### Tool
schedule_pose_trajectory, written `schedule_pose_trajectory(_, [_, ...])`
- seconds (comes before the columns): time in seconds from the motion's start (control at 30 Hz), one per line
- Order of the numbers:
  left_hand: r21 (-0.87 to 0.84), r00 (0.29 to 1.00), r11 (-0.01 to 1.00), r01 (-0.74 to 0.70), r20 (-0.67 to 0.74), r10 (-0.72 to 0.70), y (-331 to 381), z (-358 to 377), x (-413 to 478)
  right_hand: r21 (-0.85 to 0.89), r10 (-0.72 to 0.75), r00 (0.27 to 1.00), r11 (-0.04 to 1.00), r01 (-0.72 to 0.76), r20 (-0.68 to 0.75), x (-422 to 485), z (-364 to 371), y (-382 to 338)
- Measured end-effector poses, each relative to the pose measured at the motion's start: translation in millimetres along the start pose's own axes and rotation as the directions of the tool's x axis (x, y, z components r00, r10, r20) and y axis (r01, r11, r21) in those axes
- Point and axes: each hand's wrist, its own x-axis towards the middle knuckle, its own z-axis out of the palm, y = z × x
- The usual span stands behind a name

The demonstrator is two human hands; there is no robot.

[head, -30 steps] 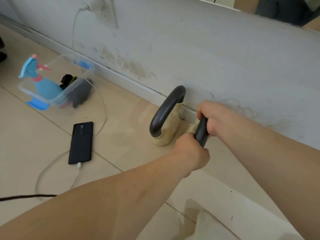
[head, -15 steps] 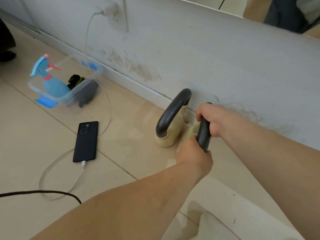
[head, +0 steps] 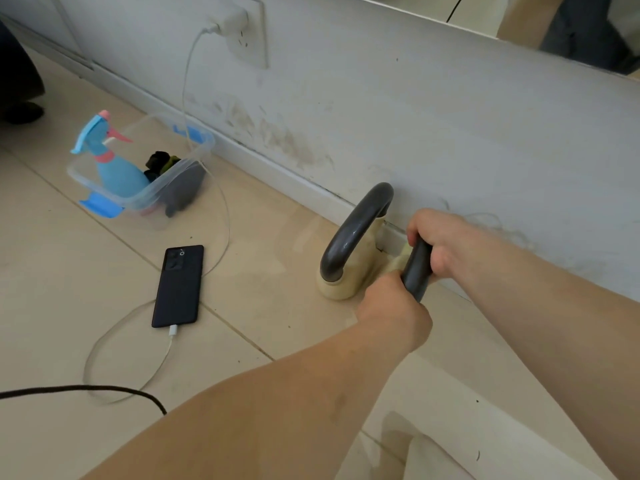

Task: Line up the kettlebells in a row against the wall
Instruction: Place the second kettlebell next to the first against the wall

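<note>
A cream kettlebell (head: 341, 285) with a dark grey handle stands on the tiled floor against the white wall's baseboard. Just to its right is a second kettlebell (head: 417, 268), of which only the dark handle and a sliver of cream body show. My left hand (head: 393, 313) grips the near end of that handle and my right hand (head: 438, 240) grips the far end. Both hands hide most of the second kettlebell's body, which sits close beside the first, next to the wall.
A black phone (head: 178, 285) lies on the floor, its white cable running to a wall socket (head: 246, 29). A clear plastic bin (head: 138, 181) with a blue spray bottle (head: 110, 157) stands by the wall at left. A black cord (head: 83, 389) crosses the near floor.
The view has shifted slightly, so everything sits a little further right and lower. Both hands keep their grip on the second kettlebell's handle beside the first one.
</note>
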Motion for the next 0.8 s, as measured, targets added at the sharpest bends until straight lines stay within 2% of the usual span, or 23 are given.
schedule_pose_trajectory(0.23, [0.135,0.997,0.987,-0.083,0.011,0.082,-5.4,-12.4,1.1,0.082,0.014,0.999,0.997,-0.011,-0.033,-2.0,-1.6,6.6])
schedule_pose_trajectory(0.3, [0.060,0.997,0.997,-0.050,-0.050,0.053,-7.6,-8.3,-5.3,0.084,0.006,1.000,0.996,-0.006,-0.002,-3.7,-3.6,7.3])
schedule_pose_trajectory(0.37, [-0.085,0.994,0.996,0.005,-0.106,-0.014,-13.5,1.1,-13.0,0.093,0.005,0.999,0.996,-0.008,0.038,-4.0,-5.7,9.5])
schedule_pose_trajectory(0.53, [-0.297,0.981,0.944,0.144,-0.083,-0.176,-28.4,23.2,-17.1,0.120,-0.035,0.995,0.993,0.024,0.098,-3.6,-11.9,24.7])
schedule_pose_trajectory(0.63, [-0.351,0.974,0.921,0.167,-0.086,-0.209,-28.1,28.4,-10.7,0.104,-0.052,0.993,0.994,0.041,0.106,-1.2,-12.7,28.1])
schedule_pose_trajectory(0.8, [-0.324,0.979,0.937,0.133,-0.101,-0.174,-31.4,22.1,-5.6,0.174,-0.032,0.997,0.984,0.020,0.065,3.9,-6.2,23.4])
